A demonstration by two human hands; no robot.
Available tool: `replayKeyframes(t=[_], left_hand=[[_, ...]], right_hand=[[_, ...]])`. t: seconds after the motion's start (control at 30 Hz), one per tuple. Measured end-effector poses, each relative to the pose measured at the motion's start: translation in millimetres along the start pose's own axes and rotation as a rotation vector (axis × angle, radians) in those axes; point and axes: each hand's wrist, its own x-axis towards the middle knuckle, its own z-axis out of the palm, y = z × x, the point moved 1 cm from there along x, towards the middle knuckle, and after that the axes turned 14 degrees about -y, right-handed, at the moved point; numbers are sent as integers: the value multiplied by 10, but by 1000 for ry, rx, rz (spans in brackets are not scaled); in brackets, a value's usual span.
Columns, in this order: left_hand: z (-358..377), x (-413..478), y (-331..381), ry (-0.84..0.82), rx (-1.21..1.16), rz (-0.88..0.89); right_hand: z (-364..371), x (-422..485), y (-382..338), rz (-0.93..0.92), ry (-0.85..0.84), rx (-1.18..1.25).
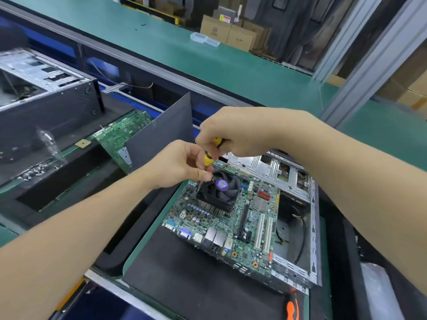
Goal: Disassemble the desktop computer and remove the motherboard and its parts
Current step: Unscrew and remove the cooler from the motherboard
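A green motherboard (233, 229) lies tilted across the open metal computer case (298, 227), partly over a dark mat. A black cooler fan (219, 192) with a purple sticker sits on its upper part. My right hand (233, 132) grips the yellow and black handle of a screwdriver (209, 158) held upright over the fan's left corner. My left hand (182, 165) pinches the screwdriver's lower end and shaft just above the fan. The tip is hidden by my fingers.
A second green circuit board (120, 137) leans behind a dark grey panel (161, 132). Another computer case (44, 95) stands at the left, with loose screws (34, 169) in front of it. A clear plastic box (204, 39) lies on the far green bench. An orange tool handle (292, 310) lies at the bottom.
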Motion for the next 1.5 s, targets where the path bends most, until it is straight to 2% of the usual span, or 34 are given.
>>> replayKeyframes(t=[0.1,0.17,0.27,0.33,0.47,0.57,0.63,0.77,0.93,1.07,1.13,1.2,1.27,1.33,1.4,1.5], left_hand=[[3,5,2,-28,2,3],[0,3,-6,-70,7,4],[-7,-10,1,-98,-16,-21],[-79,-37,49,-158,-44,-26],[-267,-55,199,-436,-162,69],[-277,-27,193,-533,-240,105],[-237,-24,135,-482,-256,91],[-120,0,91,-241,-156,98],[-72,6,97,-98,-98,120],[-48,16,90,-50,-112,164],[-2,44,79,-57,-112,167],[19,47,85,-71,-130,168],[4,19,73,-77,-136,154],[-25,0,41,-52,-124,123],[-55,-18,45,-51,-98,103],[-151,-53,90,-192,-110,92]], right_hand=[[70,-48,-4,-12,11,64],[135,-64,-43,44,132,160],[207,16,-135,345,361,213],[219,124,-216,488,369,248],[128,267,-287,453,327,338],[113,284,-265,399,305,308],[111,251,-217,325,251,281],[35,147,-73,168,133,169],[-29,167,-4,16,57,40],[-45,185,-37,-87,31,-202],[-36,168,-64,-68,9,-320],[-23,96,-67,-41,-8,-314],[-2,-16,-45,-12,69,-95],[58,-40,-36,124,217,129],[158,41,-97,324,329,218],[233,203,-221,502,419,326]])
